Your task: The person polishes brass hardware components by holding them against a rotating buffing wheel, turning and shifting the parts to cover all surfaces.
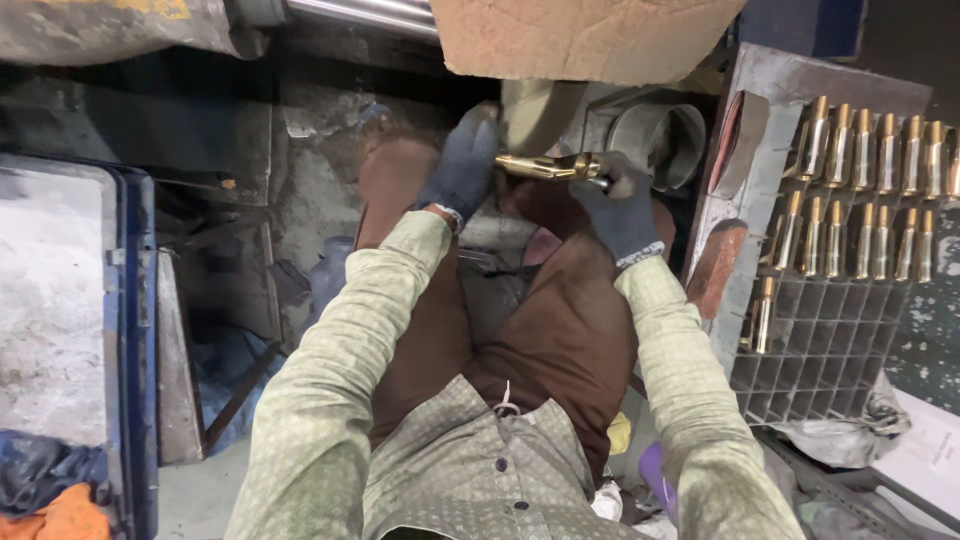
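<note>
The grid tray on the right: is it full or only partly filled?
Partly filled. The grid tray holds brass pieces in its upper rows only; the lower cells are bare.

I'm in a metal workshop: grimy machine housing [330, 190], steel shaft [360, 12], grid rack [830, 340] of polished brass parts [870, 150].

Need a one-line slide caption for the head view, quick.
Gloved left hand and right hand hold a brass part against a buffing wheel, beside a grid tray of brass pieces.
</note>
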